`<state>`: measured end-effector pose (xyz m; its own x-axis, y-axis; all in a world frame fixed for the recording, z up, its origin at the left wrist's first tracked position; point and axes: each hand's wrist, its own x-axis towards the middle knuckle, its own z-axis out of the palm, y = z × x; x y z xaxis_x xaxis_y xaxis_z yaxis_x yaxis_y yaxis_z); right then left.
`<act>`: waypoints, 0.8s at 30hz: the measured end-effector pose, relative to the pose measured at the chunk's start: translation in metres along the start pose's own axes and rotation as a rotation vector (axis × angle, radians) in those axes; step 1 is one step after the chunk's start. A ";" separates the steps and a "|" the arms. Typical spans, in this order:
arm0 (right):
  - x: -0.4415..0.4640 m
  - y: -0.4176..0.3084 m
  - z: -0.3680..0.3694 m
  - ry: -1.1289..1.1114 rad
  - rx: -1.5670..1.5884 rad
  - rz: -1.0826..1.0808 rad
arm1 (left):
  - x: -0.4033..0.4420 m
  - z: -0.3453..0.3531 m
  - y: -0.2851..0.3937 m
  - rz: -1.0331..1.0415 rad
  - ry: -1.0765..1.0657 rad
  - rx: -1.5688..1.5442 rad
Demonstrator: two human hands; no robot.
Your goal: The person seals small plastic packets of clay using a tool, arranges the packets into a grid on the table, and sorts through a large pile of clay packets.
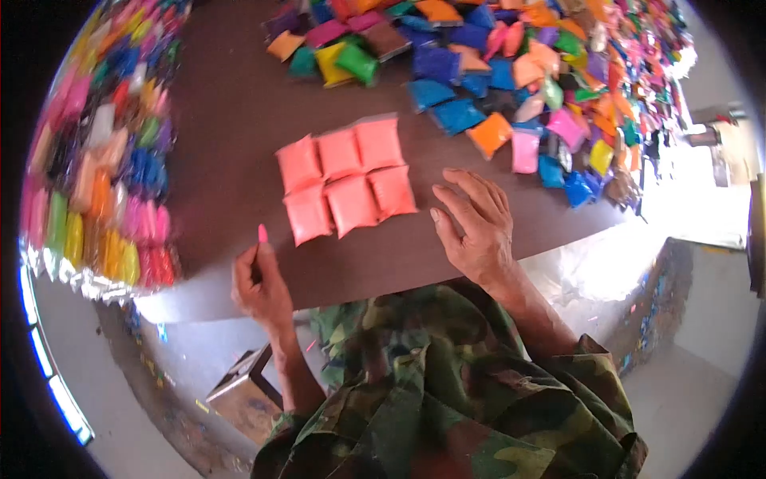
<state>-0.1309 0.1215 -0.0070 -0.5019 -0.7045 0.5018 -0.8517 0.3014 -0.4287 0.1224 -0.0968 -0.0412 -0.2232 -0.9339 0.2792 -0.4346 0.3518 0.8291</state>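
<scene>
Several coral-pink filled packets point(352, 205) lie side by side in two rows on the brown table. Just below and left of them is my left hand point(263, 287), its thumb and finger pinched on a small bright pink piece point(262, 233) whose kind I cannot make out. My right hand point(476, 225) hovers over the table to the right of the packets, apart from them, fingers spread and nothing in it.
A large heap of small coloured packets point(487, 134) covers the far right of the table point(223, 136). Long bundles of coloured packs point(100, 191) line the left side. A wooden stool point(247, 395) stands below the table edge.
</scene>
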 end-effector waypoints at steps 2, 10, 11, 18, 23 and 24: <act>0.003 0.015 -0.013 0.017 -0.045 0.028 | 0.000 0.000 -0.008 0.017 -0.004 0.017; 0.039 0.114 -0.077 0.267 -0.310 0.225 | 0.001 0.000 -0.006 0.035 -0.065 0.041; 0.044 0.126 -0.085 0.253 -0.324 0.204 | 0.002 -0.001 -0.007 0.038 -0.070 0.035; 0.080 0.139 -0.090 -0.033 -0.177 0.186 | 0.005 0.002 -0.005 0.080 -0.033 0.064; 0.087 0.189 -0.081 0.069 -0.382 0.279 | 0.005 0.000 -0.003 0.055 -0.047 0.080; 0.090 0.184 -0.082 0.048 -0.397 0.286 | 0.005 0.000 -0.003 0.049 -0.052 0.081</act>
<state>-0.3448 0.1660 0.0209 -0.7228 -0.5297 0.4439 -0.6654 0.7068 -0.2400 0.1224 -0.1024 -0.0421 -0.2899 -0.9116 0.2914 -0.4910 0.4030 0.7723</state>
